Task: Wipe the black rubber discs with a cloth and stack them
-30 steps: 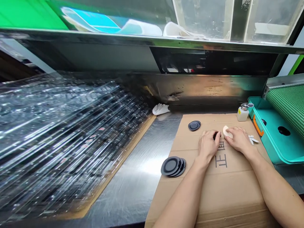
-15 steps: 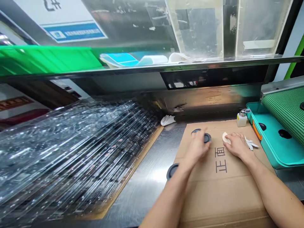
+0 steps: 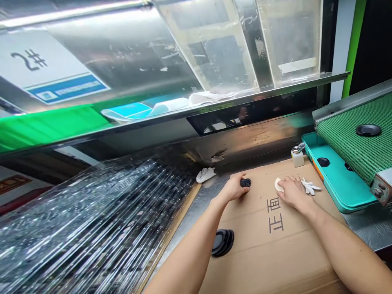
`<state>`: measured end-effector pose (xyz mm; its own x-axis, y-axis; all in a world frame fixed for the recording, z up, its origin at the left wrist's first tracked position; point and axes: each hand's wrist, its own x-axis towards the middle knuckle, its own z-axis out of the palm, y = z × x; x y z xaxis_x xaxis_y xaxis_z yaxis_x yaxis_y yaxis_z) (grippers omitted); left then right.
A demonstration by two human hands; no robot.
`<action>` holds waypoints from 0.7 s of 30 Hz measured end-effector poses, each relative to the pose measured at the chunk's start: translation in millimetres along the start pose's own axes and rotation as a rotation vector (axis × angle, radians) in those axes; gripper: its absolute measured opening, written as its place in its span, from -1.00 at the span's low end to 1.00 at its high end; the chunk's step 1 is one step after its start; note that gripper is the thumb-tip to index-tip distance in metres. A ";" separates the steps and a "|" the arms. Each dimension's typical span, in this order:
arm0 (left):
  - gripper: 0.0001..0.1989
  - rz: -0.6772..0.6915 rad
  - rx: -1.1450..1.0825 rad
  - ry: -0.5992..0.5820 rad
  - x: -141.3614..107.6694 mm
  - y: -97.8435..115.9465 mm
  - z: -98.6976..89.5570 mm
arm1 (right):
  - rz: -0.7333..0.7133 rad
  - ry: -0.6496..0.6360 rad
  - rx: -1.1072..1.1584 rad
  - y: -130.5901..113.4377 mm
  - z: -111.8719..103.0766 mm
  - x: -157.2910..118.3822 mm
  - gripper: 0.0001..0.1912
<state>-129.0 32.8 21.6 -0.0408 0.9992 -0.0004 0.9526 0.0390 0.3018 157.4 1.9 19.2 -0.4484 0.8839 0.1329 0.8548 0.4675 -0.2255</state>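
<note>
My left hand (image 3: pixel 234 188) has its fingers closed around a small stack of black round pieces (image 3: pixel 245 183) at the far left of a cardboard sheet (image 3: pixel 245 249). Over to the right, my right hand (image 3: pixel 292 191) is closed on a white round pad (image 3: pixel 278 185), which rests low over the cardboard above the printed characters. Beside that hand lies a crumpled white cloth or glove (image 3: pixel 310 186). A larger pile of overlapping black discs (image 3: pixel 222 242) sits near my left forearm, partly hidden by it.
A white bottle with a metal cap (image 3: pixel 297 157) stands at the cardboard's back corner. On the right are a teal tray (image 3: pixel 346 202) holding black discs and a green conveyor belt (image 3: pixel 346 122) carrying a black disc (image 3: pixel 368 130). Clear-wrapped rows (image 3: pixel 101 228) fill the left.
My left hand has closed on the small black pieces, which lay apart before. My right hand keeps the white pad. The view has turned right, showing more of the belt and its disc.
</note>
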 end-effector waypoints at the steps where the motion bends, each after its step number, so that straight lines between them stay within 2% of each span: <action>1: -0.22 0.009 0.011 0.002 1.0 -1.4 -2.3 | 0.001 -0.001 0.006 -0.1 0.8 0.3 -0.77; 5: -0.20 0.095 0.066 -0.025 6.0 -6.4 -12.5 | -0.004 -0.002 0.018 -0.2 3.4 1.5 -0.76; 9: -0.18 0.188 0.050 -0.116 13.0 -4.0 -14.0 | -0.002 -0.006 0.022 0.2 3.8 1.8 -0.75; 12: -0.24 0.193 -0.016 -0.153 16.9 0.7 -11.1 | -0.005 -0.004 0.025 0.5 4.0 1.5 -0.74; 15: -0.31 0.205 -0.046 -0.144 18.0 1.5 -10.1 | -0.002 -0.012 0.029 -0.2 3.8 0.8 -0.73; 19: -0.29 0.169 -0.066 -0.112 14.9 -7.9 -11.7 | -0.004 -0.011 0.055 -2.1 -1.2 -0.3 -0.70; 21: -0.27 0.131 -0.080 -0.117 11.6 -15.0 -11.8 | 0.000 0.031 0.068 -0.8 -6.5 -0.3 -0.68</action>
<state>-147.3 43.7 28.4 0.1215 0.9904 -0.0655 0.9203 -0.0877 0.3812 158.6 1.2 25.7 -0.4396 0.8834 0.1625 0.8342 0.4686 -0.2906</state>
